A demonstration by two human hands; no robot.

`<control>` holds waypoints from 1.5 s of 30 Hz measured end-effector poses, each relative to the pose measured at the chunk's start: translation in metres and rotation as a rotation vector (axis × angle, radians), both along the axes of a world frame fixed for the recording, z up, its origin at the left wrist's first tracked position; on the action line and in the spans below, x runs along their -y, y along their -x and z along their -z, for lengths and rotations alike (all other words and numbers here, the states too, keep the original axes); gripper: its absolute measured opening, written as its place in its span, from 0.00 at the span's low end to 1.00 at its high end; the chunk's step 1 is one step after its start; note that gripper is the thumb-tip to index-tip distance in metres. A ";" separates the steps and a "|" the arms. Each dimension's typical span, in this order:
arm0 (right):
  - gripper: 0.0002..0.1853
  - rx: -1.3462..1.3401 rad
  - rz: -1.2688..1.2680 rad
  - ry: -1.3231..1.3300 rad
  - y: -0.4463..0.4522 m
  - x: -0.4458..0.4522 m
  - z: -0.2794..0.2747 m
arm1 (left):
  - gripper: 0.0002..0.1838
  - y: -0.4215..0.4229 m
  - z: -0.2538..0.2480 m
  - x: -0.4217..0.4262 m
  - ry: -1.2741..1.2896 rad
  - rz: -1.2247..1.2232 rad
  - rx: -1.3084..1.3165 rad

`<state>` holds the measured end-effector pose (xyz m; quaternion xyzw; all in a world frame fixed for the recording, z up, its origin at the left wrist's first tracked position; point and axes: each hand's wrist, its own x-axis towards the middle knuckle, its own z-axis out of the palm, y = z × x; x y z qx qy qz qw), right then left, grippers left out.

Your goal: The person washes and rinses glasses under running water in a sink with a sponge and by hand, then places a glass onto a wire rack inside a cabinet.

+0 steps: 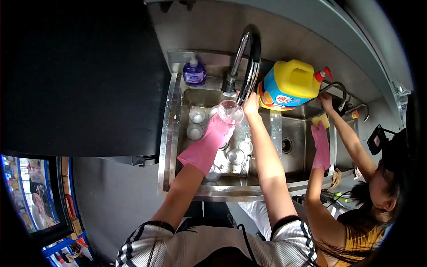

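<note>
My left hand [215,131], in a pink rubber glove, grips a clear drinking glass [230,111] with its round rim facing up, below the chrome faucet [253,58]. Bare, my right hand [251,105] is at the faucet's curved spout, just right of the glass. The spout hides its fingers, so whether they grip it cannot be made out. Beneath both hands, several clear glasses stand or lie in the left sink basin [182,147], among them one glass [235,156] near the middle and another glass [197,115] at the left.
A purple soap bottle [194,73] stands behind the basin at left. A large yellow-and-blue detergent jug [288,86] with a red pump sits between the faucets. At the right basin [293,129], a co-worker's pink-gloved hand [319,138] holds a yellow sponge [321,120].
</note>
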<state>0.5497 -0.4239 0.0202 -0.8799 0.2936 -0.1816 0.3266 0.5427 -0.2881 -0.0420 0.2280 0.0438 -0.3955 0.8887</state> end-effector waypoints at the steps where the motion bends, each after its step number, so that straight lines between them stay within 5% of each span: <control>1: 0.09 -0.041 -0.009 -0.018 -0.002 0.004 0.003 | 0.18 0.000 0.000 -0.001 -0.018 0.006 0.029; 15: 0.10 0.071 -0.092 0.067 0.002 0.011 0.022 | 0.17 0.007 0.016 -0.009 -0.267 0.009 0.449; 17: 0.12 -0.077 -0.052 0.107 0.005 0.010 0.017 | 0.17 0.007 0.019 -0.011 -0.317 0.008 0.530; 21: 0.12 0.385 0.051 -0.104 0.023 0.003 0.014 | 0.16 0.007 0.027 -0.012 -0.433 0.001 0.764; 23: 0.08 0.278 0.075 -0.237 0.046 -0.023 -0.004 | 0.16 0.006 0.031 -0.010 -0.498 -0.025 0.931; 25: 0.08 0.316 -0.216 -0.211 0.051 -0.048 -0.001 | 0.16 0.004 0.038 -0.011 -0.561 -0.056 1.089; 26: 0.06 -0.130 -0.372 -0.018 0.047 -0.049 -0.011 | 0.16 0.006 0.038 -0.013 -0.567 -0.056 1.085; 27: 0.06 -0.129 -0.375 -0.021 0.046 -0.051 -0.016 | 0.16 0.006 0.038 -0.017 -0.394 -0.052 0.560; 29: 0.06 -0.078 -0.603 0.632 0.044 -0.054 -0.026 | 0.18 0.001 0.038 -0.025 -0.015 -0.037 -0.472; 31: 0.08 -0.139 -0.647 0.517 0.048 -0.058 -0.032 | 0.18 0.000 0.041 -0.033 -0.062 -0.029 -0.455; 33: 0.10 -0.277 -0.816 -0.254 0.040 -0.043 0.016 | 0.18 -0.003 0.040 -0.035 -0.133 -0.016 -0.328; 35: 0.10 -0.528 -0.777 -0.423 0.022 -0.035 0.057 | 0.18 -0.005 0.037 -0.037 -0.202 -0.016 -0.228; 37: 0.05 0.277 -1.285 1.138 0.010 -0.031 0.102 | 0.18 -0.004 0.041 -0.037 -0.252 -0.025 -0.179; 38: 0.03 0.591 -1.452 1.336 -0.006 -0.024 0.113 | 0.18 -0.004 0.041 -0.037 -0.268 -0.027 -0.166; 39: 0.03 0.590 -1.452 1.342 -0.004 -0.031 0.094 | 0.17 -0.004 0.040 -0.036 -0.281 -0.032 -0.148; 41: 0.07 -0.540 -1.477 1.469 0.008 -0.062 0.039 | 0.17 -0.002 0.042 -0.039 -0.311 -0.042 -0.130; 42: 0.07 -0.539 -1.476 1.468 0.008 -0.059 0.047 | 0.17 -0.002 0.043 -0.040 -0.329 -0.052 -0.119; 45: 0.08 0.065 -1.329 1.633 0.008 -0.036 0.103 | 0.17 0.000 0.044 -0.042 -0.372 -0.079 -0.087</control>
